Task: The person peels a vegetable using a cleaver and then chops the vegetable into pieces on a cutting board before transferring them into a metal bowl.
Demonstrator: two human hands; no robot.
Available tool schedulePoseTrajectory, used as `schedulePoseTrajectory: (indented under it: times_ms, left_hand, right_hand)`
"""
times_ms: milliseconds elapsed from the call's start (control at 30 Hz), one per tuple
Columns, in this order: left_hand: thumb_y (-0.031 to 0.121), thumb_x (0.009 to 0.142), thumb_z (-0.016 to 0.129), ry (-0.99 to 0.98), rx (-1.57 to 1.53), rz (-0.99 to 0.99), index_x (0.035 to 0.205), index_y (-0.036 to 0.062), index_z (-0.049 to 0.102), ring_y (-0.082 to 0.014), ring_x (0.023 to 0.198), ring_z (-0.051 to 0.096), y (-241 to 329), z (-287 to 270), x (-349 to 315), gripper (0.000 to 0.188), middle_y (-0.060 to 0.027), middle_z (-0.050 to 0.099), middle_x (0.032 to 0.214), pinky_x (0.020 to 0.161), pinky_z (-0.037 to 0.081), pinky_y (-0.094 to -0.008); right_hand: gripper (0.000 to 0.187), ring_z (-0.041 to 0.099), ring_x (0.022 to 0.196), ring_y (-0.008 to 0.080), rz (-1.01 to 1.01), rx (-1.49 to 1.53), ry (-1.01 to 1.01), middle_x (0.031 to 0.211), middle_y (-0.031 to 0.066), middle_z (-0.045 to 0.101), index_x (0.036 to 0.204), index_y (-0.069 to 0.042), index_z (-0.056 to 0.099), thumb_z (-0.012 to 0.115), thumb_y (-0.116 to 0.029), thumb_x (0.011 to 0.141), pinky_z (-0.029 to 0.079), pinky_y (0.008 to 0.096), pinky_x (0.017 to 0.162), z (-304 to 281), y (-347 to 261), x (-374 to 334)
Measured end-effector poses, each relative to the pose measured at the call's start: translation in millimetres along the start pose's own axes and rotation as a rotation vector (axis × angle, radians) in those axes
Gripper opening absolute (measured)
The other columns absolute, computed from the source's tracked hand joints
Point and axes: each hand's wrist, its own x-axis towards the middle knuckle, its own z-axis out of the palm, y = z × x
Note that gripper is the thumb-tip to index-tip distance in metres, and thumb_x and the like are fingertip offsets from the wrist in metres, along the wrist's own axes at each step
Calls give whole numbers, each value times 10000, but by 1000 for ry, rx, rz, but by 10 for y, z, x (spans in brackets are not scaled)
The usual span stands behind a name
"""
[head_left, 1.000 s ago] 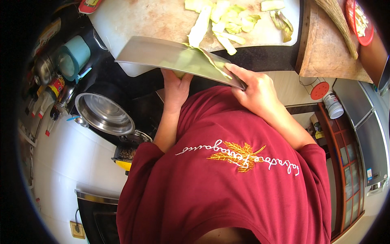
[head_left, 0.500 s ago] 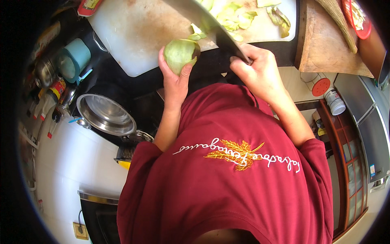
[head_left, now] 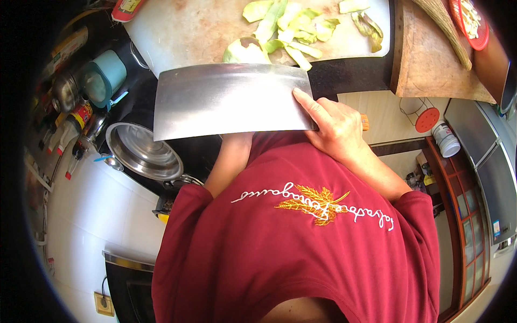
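My right hand (head_left: 337, 126) grips a wide steel cleaver (head_left: 231, 99), its index finger laid along the blade; a bit of wooden handle (head_left: 365, 123) shows past the hand. The blade lies broadside, covering my left hand. Only the left wrist (head_left: 237, 141) appears below it, so those fingers are hidden. Above the blade's upper edge shows a round pale-green vegetable (head_left: 243, 52) with a dark patch, at the near side of the white cutting board (head_left: 177, 37). Green peelings (head_left: 293, 27) lie heaped beside it, and a browner peel (head_left: 369, 29) rests farther right.
Left of the board stand a steel pan (head_left: 142, 151), a light-blue container (head_left: 105, 78) and several bottles (head_left: 75, 121). To the right lies a wooden board (head_left: 425, 64) with a long brown stalk (head_left: 447, 32) across it. Beyond is a red basket (head_left: 487, 40) holding pale pieces.
The cleaver has swung down and left, turning broadside over my left hand. A long green strip now lies with the peelings. Earlier, my left hand visibly held the round vegetable.
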Motion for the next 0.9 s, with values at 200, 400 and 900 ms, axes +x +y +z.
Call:
schedulePoseTrajectory:
  times_ms: [200, 400, 900]
  left_hand:
    - [190, 931, 596, 87, 72, 26, 1293, 10, 450, -181, 1077, 538, -8, 16, 16, 429, -108, 534, 1211, 923, 473, -304]
    - [180, 925, 603, 83, 52, 24, 1285, 11, 453, -172, 1062, 535, -42, -6, 86, 425, -99, 534, 1195, 912, 476, -301]
    - [107, 897, 622, 320, 148, -18, 1253, 20, 451, -152, 998, 528, 10, 147, 154, 404, -68, 515, 1155, 859, 479, -279]
  right_hand:
    - [754, 533, 525, 231, 30, 5, 103, 621, 58, 485, 1248, -137, 598, 715, -8, 515, 452, 358, 500, 96, 52, 83]
    - [761, 540, 539, 232, 56, -7, 78, 635, 55, 486, 1250, -153, 596, 724, -7, 515, 457, 359, 512, 66, 57, 59]
    - [801, 582, 602, 277, 147, -108, -44, 723, 73, 503, 1350, -198, 492, 742, -79, 598, 501, 397, 556, 81, 16, 162]
